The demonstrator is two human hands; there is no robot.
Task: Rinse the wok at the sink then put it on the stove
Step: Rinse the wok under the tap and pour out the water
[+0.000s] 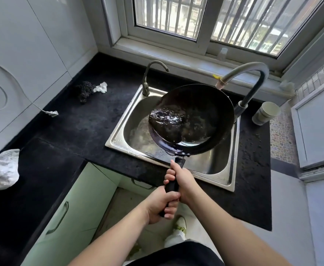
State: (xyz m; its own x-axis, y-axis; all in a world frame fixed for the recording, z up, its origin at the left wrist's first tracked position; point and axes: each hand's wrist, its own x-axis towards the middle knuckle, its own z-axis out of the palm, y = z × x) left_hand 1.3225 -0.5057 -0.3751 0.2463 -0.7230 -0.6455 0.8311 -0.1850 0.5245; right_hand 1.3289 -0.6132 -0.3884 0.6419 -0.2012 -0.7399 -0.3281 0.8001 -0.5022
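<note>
A black wok (pixel 205 112) hangs tilted over the steel sink (pixel 220 169), its left rim lower, with water sloshing inside and spilling toward the basin. Both hands grip its long black handle (pixel 171 186). My right hand (pixel 182 180) is closed on the handle nearer the wok. Below it, my left hand (pixel 162 205) wraps the handle's end. The tall grey faucet (pixel 253 73) arches over the wok's far right rim. No stove is in view.
A smaller tap (pixel 147 79) stands at the sink's back left. A dark scourer (pixel 85 91) and white rag (pixel 101 87) lie on the black counter (pixel 76 129). A paper cup (pixel 266 113) sits right of the sink. A white cloth (pixel 0 168) lies at far left.
</note>
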